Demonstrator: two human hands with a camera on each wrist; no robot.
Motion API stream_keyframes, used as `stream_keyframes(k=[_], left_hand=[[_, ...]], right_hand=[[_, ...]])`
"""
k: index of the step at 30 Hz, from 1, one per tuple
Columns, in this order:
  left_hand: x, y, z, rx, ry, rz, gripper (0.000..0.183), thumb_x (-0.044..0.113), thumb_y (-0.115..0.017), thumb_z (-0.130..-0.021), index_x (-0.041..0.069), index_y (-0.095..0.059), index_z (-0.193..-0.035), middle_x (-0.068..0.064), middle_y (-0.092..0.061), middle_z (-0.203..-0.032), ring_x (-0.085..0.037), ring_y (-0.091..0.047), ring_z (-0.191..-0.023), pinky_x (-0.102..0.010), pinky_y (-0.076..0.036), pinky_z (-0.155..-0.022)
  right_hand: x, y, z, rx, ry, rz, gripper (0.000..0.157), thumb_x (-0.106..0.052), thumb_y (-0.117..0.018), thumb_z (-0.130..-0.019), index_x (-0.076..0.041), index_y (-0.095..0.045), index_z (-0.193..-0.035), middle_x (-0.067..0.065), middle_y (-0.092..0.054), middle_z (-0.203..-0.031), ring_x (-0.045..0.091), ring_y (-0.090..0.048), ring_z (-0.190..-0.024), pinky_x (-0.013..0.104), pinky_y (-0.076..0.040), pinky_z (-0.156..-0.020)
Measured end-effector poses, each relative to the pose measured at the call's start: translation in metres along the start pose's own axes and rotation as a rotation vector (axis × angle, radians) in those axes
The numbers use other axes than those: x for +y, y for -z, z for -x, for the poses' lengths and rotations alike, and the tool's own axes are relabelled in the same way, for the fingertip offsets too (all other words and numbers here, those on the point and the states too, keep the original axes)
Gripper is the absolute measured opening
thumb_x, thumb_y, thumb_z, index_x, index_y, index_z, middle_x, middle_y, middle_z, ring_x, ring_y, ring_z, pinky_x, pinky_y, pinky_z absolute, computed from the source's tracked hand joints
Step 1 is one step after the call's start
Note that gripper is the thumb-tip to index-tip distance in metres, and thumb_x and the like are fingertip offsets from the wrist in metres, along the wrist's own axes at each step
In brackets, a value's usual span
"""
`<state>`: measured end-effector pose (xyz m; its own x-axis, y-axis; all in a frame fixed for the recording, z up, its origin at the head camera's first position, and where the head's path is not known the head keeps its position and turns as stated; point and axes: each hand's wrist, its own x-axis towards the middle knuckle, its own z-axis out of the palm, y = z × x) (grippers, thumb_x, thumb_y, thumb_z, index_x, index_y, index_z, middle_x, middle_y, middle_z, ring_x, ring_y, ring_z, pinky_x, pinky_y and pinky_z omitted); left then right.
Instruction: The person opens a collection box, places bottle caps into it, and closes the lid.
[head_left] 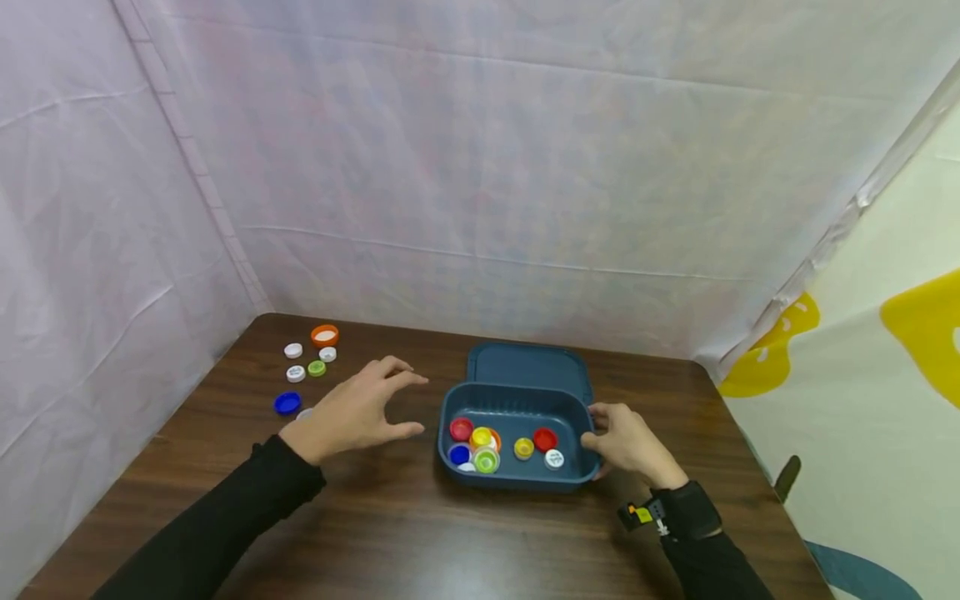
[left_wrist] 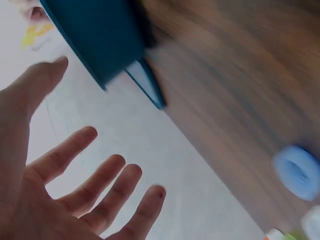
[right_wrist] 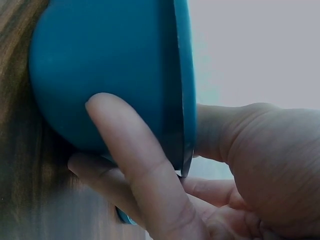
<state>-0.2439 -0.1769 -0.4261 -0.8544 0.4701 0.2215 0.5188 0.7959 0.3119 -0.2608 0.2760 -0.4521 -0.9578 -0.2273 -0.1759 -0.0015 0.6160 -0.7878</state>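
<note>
A dark blue plastic box (head_left: 517,482) stands on the table with several bottle caps inside, among them a red cap (head_left: 545,439), a yellow cap (head_left: 524,448) and a white cap (head_left: 554,459). My right hand (head_left: 630,442) grips the box's right end, its thumb over the rim and its fingers along the outer wall (right_wrist: 115,55). Left of the box, my left hand (head_left: 356,412) hovers with fingers spread and nothing in them. In the left wrist view, its palm and parted fingers (left_wrist: 145,210) show apart from the box.
Loose caps lie on the table's far left: a blue cap (head_left: 287,403), a green cap (head_left: 317,368), an orange cap (head_left: 325,336) and several white ones. The box's lid (head_left: 528,367) lies behind it. White sheeting (head_left: 487,167) hangs beyond the wooden table (head_left: 390,533).
</note>
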Motion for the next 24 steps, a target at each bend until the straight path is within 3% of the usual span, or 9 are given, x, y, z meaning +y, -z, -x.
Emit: stream_keyframes(k=[7,15,20,24], left_hand=[[-0.03,0.004,0.025,-0.1,0.051,-0.006,0.076,0.049,-0.1,-0.092,0.018,-0.073,-0.157,-0.021,-0.064,-0.159,-0.045,-0.069,-0.14,-0.056,-0.07,-0.101],[-0.057,0.009,0.042,-0.187,0.092,-0.006,0.072,0.044,-0.103,-0.091,0.014,-0.077,-0.15,-0.017,-0.07,-0.148,-0.042,-0.073,-0.134,-0.059,-0.067,-0.107],[-0.066,0.012,0.046,-0.202,0.027,-0.005,0.057,0.034,-0.104,-0.089,0.013,-0.082,-0.138,-0.01,-0.076,-0.134,-0.037,-0.077,-0.125,-0.057,-0.068,-0.105],[-0.071,0.013,0.046,-0.199,-0.04,-0.018,0.042,0.023,-0.102,-0.091,0.014,-0.085,-0.128,-0.005,-0.08,-0.124,-0.03,-0.079,-0.114,-0.048,-0.07,-0.097]], right_hand=[[-0.001,0.0,0.001,0.003,0.006,0.007,0.067,-0.003,-0.074,-0.103,0.017,-0.053,-0.163,0.043,-0.068,-0.152,0.027,-0.082,-0.071,0.046,-0.071,-0.062],[0.004,-0.001,0.0,0.0,0.012,0.007,0.065,-0.005,-0.074,-0.104,0.016,-0.054,-0.162,0.043,-0.067,-0.154,0.027,-0.083,-0.073,0.045,-0.071,-0.062],[0.004,0.0,0.0,-0.007,0.004,0.007,0.065,-0.005,-0.074,-0.105,0.015,-0.053,-0.163,0.043,-0.066,-0.155,0.027,-0.083,-0.073,0.045,-0.072,-0.063],[0.004,0.0,-0.001,-0.007,0.002,0.011,0.062,-0.004,-0.074,-0.105,0.014,-0.055,-0.162,0.042,-0.067,-0.154,0.027,-0.082,-0.072,0.046,-0.072,-0.064]])
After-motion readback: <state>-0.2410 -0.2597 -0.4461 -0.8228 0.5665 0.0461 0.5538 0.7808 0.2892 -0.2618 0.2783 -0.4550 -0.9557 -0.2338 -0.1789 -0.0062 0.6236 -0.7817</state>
